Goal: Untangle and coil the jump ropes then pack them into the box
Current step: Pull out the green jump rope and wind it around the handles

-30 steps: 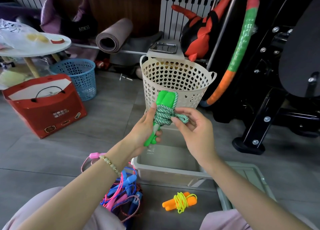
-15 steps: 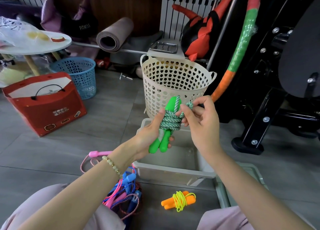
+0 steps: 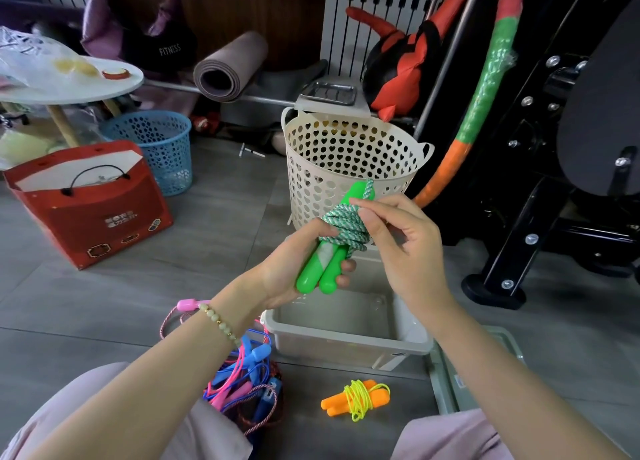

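Pink and blue ropes lie in a tangle (image 3: 242, 387) on the floor by the person's left knee, with one pink handle and a loop of twisted cord reaching out under the left wrist. To its right the left hand (image 3: 291, 272) is raised above the box, fingers curled round the lower ends of the green rope (image 3: 341, 231). This is two glossy green handles side by side, nearly upright, their upper half bound with many turns of green-and-white braided cord. The right hand (image 3: 401, 241) meets the bundle from the other side, thumb and forefinger pinching the cord at the top of the wrapping, where a short loop stands up beside the handle tips; its other fingers are loosely bent. The box (image 3: 346, 345), pale and translucent, sits open on the floor directly beneath the bundle. Just in front of it lies the orange rope (image 3: 356, 395), yellow cord wound round its paired handles. Grey floor (image 3: 207, 251) stretches left as far as a red bag (image 3: 86, 210) and a blue basket (image 3: 156, 147). A cream basket (image 3: 346, 154) stands close behind the box's far edge, the lid (image 3: 445, 387) lies just beside its right end, and a black frame (image 3: 512, 244) closes off the right.
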A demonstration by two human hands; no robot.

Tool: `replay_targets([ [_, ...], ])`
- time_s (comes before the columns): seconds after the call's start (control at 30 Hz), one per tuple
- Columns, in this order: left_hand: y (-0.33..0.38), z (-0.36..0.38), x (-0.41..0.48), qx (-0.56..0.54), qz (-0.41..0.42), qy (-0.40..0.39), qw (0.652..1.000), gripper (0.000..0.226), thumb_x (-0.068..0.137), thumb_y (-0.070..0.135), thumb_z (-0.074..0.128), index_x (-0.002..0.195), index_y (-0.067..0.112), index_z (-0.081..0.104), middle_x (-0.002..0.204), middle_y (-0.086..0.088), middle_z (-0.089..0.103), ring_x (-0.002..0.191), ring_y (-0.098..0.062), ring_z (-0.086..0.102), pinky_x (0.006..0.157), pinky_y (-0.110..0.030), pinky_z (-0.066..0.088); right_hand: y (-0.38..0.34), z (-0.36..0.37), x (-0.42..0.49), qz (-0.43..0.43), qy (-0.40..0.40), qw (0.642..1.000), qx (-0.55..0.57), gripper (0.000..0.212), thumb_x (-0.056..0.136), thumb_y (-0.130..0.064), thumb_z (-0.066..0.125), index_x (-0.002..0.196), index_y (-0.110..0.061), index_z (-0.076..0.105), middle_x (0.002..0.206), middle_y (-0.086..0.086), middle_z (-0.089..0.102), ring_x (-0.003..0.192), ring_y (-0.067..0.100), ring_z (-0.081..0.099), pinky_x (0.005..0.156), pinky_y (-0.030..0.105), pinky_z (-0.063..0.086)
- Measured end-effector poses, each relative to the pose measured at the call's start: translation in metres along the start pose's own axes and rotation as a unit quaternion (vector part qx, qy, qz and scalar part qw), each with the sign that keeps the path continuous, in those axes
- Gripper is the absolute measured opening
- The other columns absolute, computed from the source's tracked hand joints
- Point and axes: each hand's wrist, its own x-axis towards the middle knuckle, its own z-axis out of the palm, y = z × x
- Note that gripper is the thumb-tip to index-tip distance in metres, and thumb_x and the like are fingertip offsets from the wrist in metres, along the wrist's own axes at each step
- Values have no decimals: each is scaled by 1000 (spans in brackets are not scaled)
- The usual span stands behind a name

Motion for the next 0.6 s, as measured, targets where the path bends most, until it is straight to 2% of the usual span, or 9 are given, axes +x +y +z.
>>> replay_targets([
  [0.1,-2,-3,2,36,14,38,999,37,81,33,51,108,9,46,74,-2,48,57,-14,48,47,-25,41,-4,-1,0,2,-4,1000,11,14,89,-14,62,100,-11,72,88,2,62,79,20,61,69,36,52],
  [0.2,-5,-6,3,97,29,80,992,47,82,40,52,116,10,42,71,-2,54,56,-16,49,46,-26,42,-7,-3,3,10,-4,1000,4,8,87,-14,65,91,-13,72,83,-2,63,74,17,61,67,28,51],
  [0.33,-10,-7,4,136,60,113,982,45,89,41,53,120,13,36,85,-7,50,61,-17,50,49,-26,44,-6,-3,2,64,-6,998,-3,6,84,-11,69,84,-16,73,78,-10,64,70,7,60,63,17,44],
  [0.47,-12,-5,7,152,64,114,980,52,85,48,51,117,12,33,89,-11,47,60,-16,48,48,-24,45,-4,0,-1,70,0,997,-32,4,84,-11,70,83,-12,74,80,-5,65,72,11,63,66,22,51],
  [0.6,-11,-6,9,162,71,126,976,49,95,46,44,118,6,30,83,-11,44,59,-15,47,48,-24,44,-3,5,-6,-3,12,994,-110,10,86,-15,67,88,-9,74,85,-2,65,77,10,64,70,31,55],
])
